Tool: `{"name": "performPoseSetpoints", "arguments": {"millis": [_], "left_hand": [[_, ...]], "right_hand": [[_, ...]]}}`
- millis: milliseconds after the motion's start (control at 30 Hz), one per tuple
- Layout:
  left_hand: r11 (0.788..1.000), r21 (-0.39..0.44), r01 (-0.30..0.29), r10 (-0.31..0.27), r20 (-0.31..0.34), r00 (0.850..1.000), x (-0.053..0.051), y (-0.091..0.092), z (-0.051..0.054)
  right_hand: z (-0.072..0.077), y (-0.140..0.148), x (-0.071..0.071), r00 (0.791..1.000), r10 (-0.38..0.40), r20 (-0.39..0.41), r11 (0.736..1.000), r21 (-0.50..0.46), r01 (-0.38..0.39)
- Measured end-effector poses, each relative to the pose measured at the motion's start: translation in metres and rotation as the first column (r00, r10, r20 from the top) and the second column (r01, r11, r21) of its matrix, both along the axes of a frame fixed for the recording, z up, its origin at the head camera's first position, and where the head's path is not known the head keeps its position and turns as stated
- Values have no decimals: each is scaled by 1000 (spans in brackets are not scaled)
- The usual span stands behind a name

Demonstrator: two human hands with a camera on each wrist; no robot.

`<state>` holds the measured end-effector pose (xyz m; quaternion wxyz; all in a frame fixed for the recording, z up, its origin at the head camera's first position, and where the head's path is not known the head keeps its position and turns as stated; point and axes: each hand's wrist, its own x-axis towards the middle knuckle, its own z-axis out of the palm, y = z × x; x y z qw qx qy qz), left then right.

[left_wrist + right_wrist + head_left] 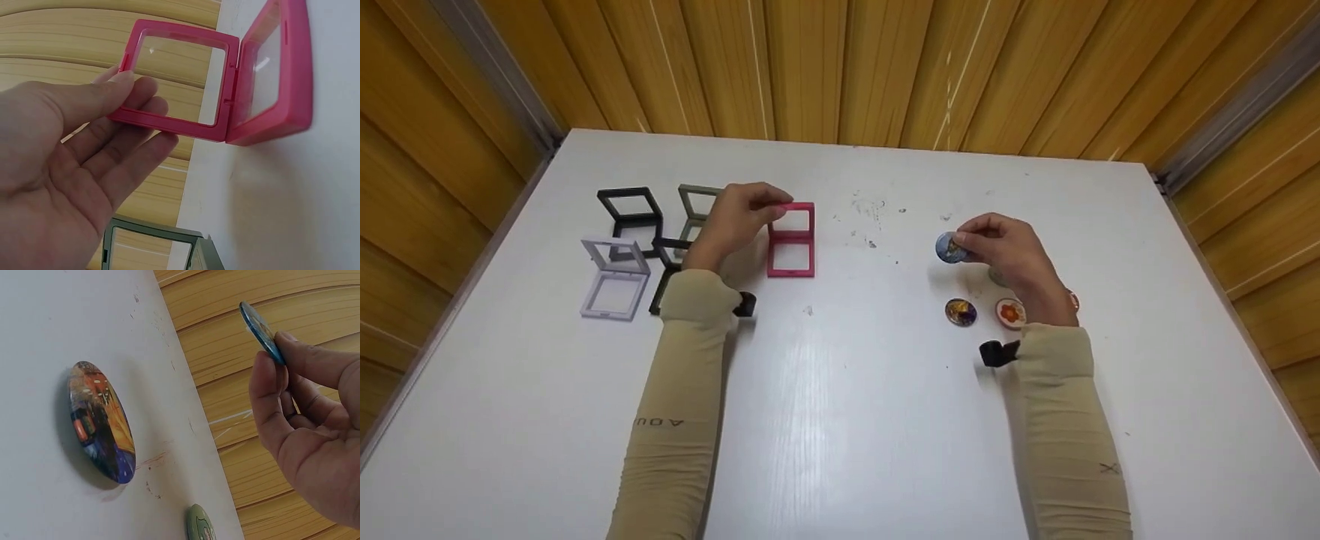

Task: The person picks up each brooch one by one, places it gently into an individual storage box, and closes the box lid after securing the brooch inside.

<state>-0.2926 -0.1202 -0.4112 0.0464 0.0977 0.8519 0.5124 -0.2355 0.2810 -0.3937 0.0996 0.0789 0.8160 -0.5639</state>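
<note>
At the middle left of the table, my left hand (739,221) pinches the raised lid of a pink-red square display frame (791,276). This frame (230,138) has clear film in both hinged halves, and its lower half rests on the table. My right hand (1012,251) holds a round blue picture badge (949,248) above the table, between thumb and fingers. In the right wrist view the badge (260,333) is seen nearly edge-on. Below it lie a dark orange-and-purple badge (961,312) and a badge with a red flower (1010,313).
Left of my left hand stand several opened frames: a white one (615,315), black ones (630,193) and a green one (684,196). A green badge (201,524) lies near my right hand, partly hidden in the head view. Wood-patterned walls (877,75) enclose the table.
</note>
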Motion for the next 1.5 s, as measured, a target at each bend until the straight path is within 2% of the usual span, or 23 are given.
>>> {"name": "performPoseSetpoints", "arguments": {"millis": [233, 367, 533, 700, 1067, 1267, 1500], "left_hand": [[1000, 13, -9, 9, 21, 1000, -1, 6, 1], [1000, 12, -10, 10, 5, 1000, 3, 5, 0], [999, 36, -21, 21, 1, 1000, 9, 1, -5], [996, 87, -7, 5, 14, 1000, 13, 0, -10], [993, 120, 21, -23, 8, 1000, 9, 7, -14], [984, 174, 44, -47, 17, 999, 8, 8, -15], [984, 170, 56, -60, 18, 998, 9, 7, -14]], "right_hand": [[1, -1, -3, 999, 8, -47, 999, 38, -6], [2, -5, -4, 998, -5, -64, 999, 47, 8], [2, -12, -4, 997, 8, -71, 999, 49, -4], [2, -15, -3, 995, 21, -97, 999, 44, -17], [-2, -15, -1, 989, -2, -148, 999, 38, 8], [-2, -15, -3, 985, -4, -174, 1000, 25, 9], [1, -16, -4, 986, -6, -166, 1000, 24, 10]]}}
